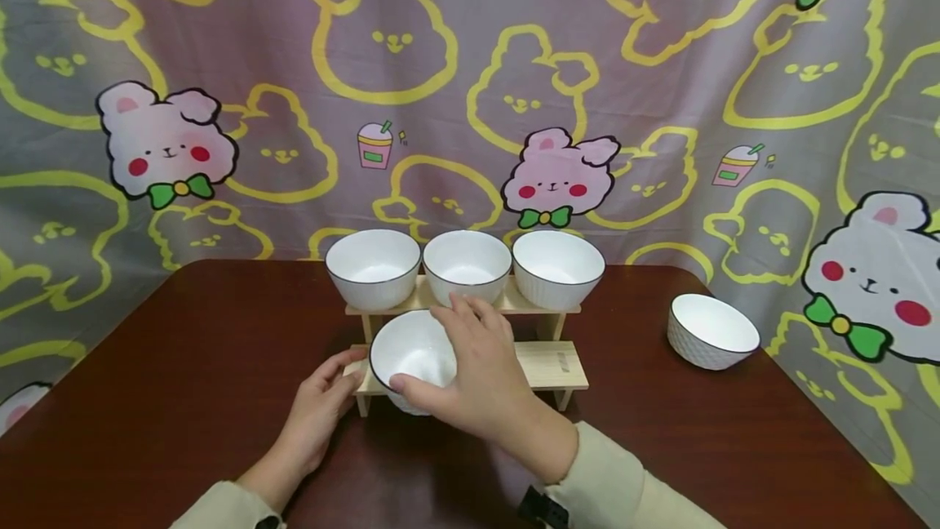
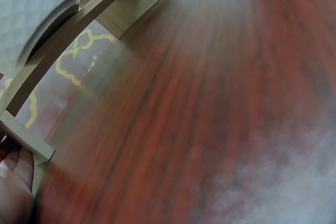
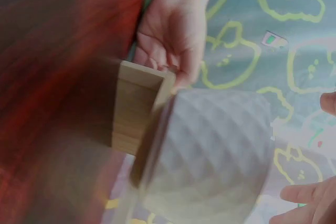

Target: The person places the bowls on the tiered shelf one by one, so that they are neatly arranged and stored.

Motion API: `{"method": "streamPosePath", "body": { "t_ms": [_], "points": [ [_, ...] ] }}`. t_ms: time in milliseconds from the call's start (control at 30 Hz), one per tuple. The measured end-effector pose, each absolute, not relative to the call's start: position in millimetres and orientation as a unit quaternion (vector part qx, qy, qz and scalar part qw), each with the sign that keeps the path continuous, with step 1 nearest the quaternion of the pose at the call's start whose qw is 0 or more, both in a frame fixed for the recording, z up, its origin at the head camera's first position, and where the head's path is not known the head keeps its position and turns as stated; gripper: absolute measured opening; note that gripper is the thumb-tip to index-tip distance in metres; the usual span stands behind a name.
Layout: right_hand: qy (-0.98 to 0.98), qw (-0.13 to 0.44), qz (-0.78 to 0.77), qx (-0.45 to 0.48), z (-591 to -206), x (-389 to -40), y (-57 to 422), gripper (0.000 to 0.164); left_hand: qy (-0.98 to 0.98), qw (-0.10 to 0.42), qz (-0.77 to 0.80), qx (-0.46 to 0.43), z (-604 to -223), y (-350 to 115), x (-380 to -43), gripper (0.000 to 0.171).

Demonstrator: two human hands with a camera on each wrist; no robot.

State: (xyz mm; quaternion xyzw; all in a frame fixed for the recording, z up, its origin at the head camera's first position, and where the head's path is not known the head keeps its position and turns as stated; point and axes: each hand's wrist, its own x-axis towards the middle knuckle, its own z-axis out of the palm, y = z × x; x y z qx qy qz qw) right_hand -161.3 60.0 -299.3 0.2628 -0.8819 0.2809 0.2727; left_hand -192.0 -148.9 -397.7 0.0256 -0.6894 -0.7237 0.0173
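Observation:
In the head view my right hand (image 1: 481, 370) spans a white bowl (image 1: 411, 353) with a thin dark rim, thumb at the near rim and fingers at the far side. This bowl, upright at the left of the lower shelf (image 1: 539, 357), overlaps the shelf's front edge. Its outside (image 3: 215, 150) shows a diamond pattern in the right wrist view. My left hand (image 1: 316, 411) holds the left end of the wooden two-tier stand (image 1: 356, 370); in the right wrist view the left hand's fingers (image 3: 152, 51) lie at the stand's end.
Three ribbed white bowls stand in a row on the upper shelf: left bowl (image 1: 373, 288), middle bowl (image 1: 466, 255), right bowl (image 1: 558, 288). Another diamond-patterned bowl (image 1: 708, 349) sits near the right edge of the dark wooden table (image 1: 184, 374). A patterned curtain (image 1: 441, 129) hangs behind.

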Motion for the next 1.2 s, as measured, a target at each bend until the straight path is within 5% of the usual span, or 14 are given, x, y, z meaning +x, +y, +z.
{"method": "streamPosePath", "body": {
  "t_ms": [1200],
  "points": [
    [-0.834,0.396,0.352,0.153,-248,-169,148,0.058,-0.699,0.015,-0.715,0.022,-397,-149,-192,0.03]
  ]
}}
